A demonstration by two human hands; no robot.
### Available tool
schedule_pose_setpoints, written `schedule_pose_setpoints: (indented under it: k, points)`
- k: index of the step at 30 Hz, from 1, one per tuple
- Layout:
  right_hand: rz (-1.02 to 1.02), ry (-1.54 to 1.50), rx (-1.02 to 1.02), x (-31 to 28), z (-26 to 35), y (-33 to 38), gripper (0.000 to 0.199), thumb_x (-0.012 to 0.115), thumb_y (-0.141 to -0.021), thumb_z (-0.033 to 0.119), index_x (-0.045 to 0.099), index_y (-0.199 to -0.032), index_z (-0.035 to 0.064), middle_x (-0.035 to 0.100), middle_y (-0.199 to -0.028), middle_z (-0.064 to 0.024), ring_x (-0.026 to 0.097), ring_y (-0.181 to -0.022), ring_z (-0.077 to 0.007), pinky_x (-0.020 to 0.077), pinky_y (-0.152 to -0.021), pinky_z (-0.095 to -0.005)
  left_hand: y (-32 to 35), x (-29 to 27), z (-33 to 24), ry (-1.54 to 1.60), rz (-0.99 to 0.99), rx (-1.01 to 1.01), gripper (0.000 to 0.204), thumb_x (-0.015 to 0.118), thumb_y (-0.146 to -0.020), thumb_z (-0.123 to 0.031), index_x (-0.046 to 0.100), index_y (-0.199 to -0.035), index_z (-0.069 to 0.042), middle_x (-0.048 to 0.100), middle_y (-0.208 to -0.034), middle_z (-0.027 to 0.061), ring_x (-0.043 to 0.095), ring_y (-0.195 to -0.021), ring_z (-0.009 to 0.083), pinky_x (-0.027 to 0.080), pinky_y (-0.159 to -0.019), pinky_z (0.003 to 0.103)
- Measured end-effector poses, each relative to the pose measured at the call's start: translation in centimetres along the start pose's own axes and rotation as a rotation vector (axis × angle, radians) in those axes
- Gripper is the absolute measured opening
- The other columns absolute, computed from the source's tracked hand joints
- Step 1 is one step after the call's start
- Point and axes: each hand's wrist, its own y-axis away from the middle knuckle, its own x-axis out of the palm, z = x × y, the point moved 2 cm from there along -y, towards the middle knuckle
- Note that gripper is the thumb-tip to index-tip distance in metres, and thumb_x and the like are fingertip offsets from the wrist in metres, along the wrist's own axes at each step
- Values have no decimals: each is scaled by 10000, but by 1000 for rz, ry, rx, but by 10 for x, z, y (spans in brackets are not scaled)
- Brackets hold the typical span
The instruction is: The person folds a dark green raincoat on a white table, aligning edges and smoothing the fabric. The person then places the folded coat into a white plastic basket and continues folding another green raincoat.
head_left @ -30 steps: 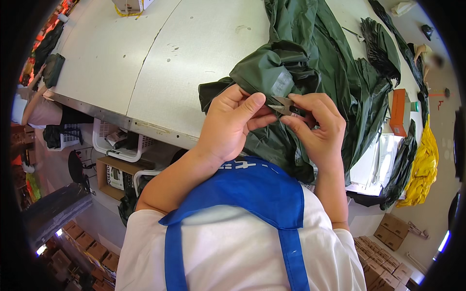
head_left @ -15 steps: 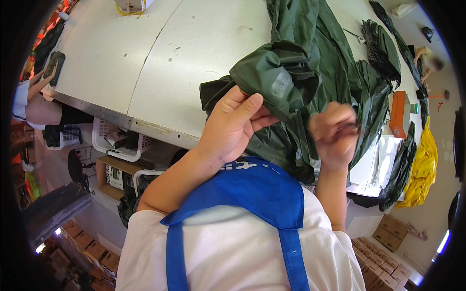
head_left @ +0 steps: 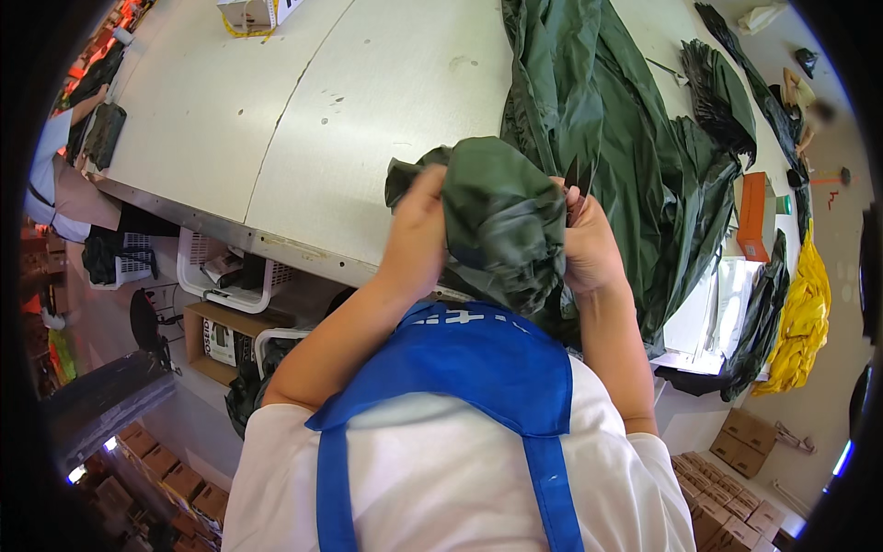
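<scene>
Pale table; I had green cloth bunched mid-frame between left hand, grip too blurred to tell, and right hand, which gripped snips. Long folds ran toward frame top.

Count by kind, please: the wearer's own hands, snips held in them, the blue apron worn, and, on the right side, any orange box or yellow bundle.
Hands: 2 (left hand, right hand)
Snips: 1
Blue apron: 1
Orange box: 1
Yellow bundle: 1
Total: 6
</scene>
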Motion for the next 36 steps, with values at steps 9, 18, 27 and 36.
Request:
schedule_pose_setpoints:
  k: [9,18,27,36]
  points:
    - [-379,-51,-317,21,-8,-6,203,582,-802,-52,471,-680,66,482,-663,51,422,-604,-44,351,-532,-213,17,28,-29,-1332,282,623,279,668,-698,-20,687,-953,-131,469,-851,136,542,-759,315,459,-637,377]
    - [-84,743,-534,25,0,12,303,717,-631,-73,450,-686,60,415,-644,-65,435,-570,-179,343,-492,-287,-2,-30,-65,-473,9,39,254,607,-749,54,643,-992,-9,576,-918,106,602,-923,206,494,-760,317]
    - [32,634,-352,54,-8,5,238,658,-683,-77,606,-892,24,588,-736,-68,562,-665,-129,465,-610,-254,10,-43,-103,-1218,-346,346,243,631,-708,-11,663,-950,-4,636,-758,83,550,-664,103,467,-623,275]
    - [-576,1224,-342,-109,-102,-77,303,597,-863,258,612,-1041,14,588,-1125,-193,559,-1058,-365,466,-858,-423,-2,-151,-178,-1672,-1023,734,727,680,-829,-284,306,-1389,-11,317,-1399,216,406,-1240,318,411,-980,386]
